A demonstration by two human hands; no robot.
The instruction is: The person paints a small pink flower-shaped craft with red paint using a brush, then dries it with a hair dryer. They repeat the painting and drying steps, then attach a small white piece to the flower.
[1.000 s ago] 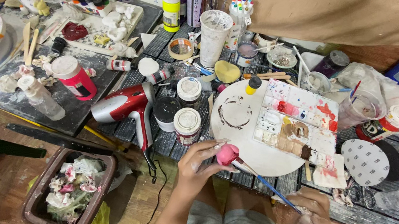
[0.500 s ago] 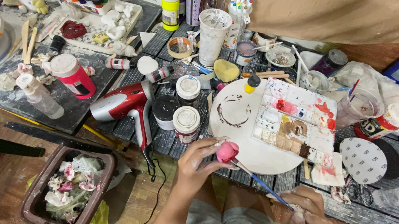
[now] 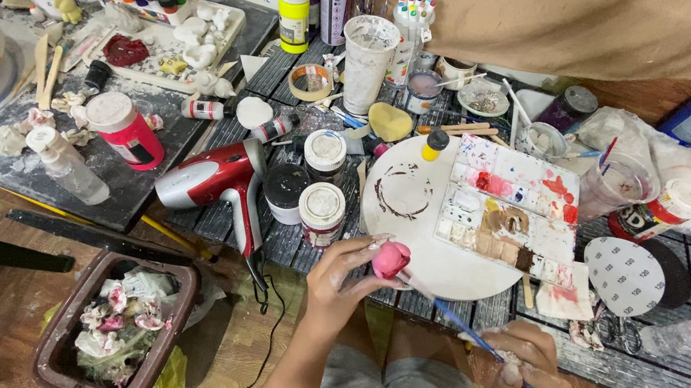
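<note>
Head view looks down on a crowded craft table, and the round white board [image 3: 412, 229] near its front edge serves as the landmark. At the near rim of that board, the left hand [image 3: 343, 278] pinches a small pink clay piece [image 3: 391, 260] between thumb and fingertips, fingers curled close around it. Nearer the person than the board and to its right, the right hand [image 3: 521, 382] grips a thin blue-handled paintbrush [image 3: 469, 335], fingers closed narrowly on the handle; the brush tip reaches up to the pink piece. On the right half of the board lies a white paint palette [image 3: 508, 208] with red, pink and brown dabs. Left of the board stand two white-lidded jars [image 3: 321, 213] and a red hair dryer [image 3: 218, 182]. Farther left, below the table edge, sits a brown waste bin [image 3: 60, 334] full of stained tissues.
</note>
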